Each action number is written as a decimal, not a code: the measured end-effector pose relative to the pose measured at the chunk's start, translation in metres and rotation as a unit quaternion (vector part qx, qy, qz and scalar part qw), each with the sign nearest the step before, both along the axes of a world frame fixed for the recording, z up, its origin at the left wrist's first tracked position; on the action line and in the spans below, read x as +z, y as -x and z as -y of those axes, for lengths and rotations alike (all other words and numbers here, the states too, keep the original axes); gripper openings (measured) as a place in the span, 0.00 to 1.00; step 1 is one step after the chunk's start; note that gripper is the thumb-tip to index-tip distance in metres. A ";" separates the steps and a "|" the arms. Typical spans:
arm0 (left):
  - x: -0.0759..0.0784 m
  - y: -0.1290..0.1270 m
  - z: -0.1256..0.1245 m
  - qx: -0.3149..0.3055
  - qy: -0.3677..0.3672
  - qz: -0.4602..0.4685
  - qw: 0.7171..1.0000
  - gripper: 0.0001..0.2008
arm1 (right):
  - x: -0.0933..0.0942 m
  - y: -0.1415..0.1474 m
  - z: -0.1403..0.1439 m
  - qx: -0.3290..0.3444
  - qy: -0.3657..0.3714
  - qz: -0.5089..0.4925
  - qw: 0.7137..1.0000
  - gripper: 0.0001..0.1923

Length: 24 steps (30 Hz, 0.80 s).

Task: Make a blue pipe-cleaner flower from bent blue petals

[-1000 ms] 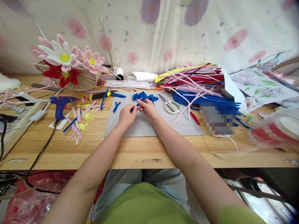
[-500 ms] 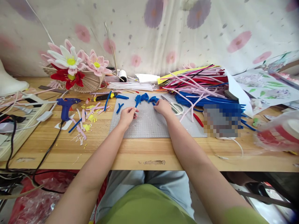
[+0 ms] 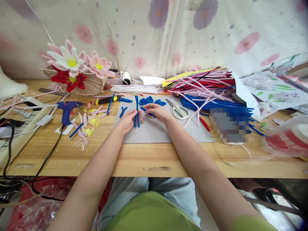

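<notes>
Two straight blue pipe cleaner pieces stand side by side in the pinched fingers of my left hand. Just right of them, my right hand grips another short blue pipe cleaner, tilted down to the right. Both hands are above the grey cutting mat. Behind my right hand lie curled blue pipe cleaner shapes. A small forked blue piece rests left of my left hand. Scissors with pale handles lie right of my right hand.
A blue glue gun and colourful scraps lie on the left. Pipe cleaner flowers stand behind them. Bundles of blue and pink pipe cleaners fill the back right, beside a plastic-wrapped red-and-white container.
My left hand has gone from a curled blue shape to straight blue pieces. My right hand has moved left and holds a short piece. The scissors are now more exposed.
</notes>
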State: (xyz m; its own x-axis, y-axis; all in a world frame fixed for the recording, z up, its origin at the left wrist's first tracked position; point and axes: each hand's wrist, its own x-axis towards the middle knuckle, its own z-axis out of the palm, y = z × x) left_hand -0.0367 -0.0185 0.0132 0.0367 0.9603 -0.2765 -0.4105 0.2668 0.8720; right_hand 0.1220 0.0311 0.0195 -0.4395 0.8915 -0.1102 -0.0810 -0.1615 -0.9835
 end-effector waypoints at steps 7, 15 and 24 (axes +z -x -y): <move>-0.002 -0.001 -0.001 0.025 -0.044 -0.103 0.993 0.06 | -0.005 0.010 0.003 -0.031 -0.052 0.023 0.998 0.09; -0.003 -0.007 0.000 -0.009 -0.073 -0.194 0.978 0.05 | -0.006 0.014 0.003 -0.069 -0.058 0.012 0.996 0.10; -0.018 -0.003 -0.006 0.009 -0.101 -0.302 0.948 0.07 | -0.015 0.016 -0.002 -0.123 0.017 -0.024 0.992 0.07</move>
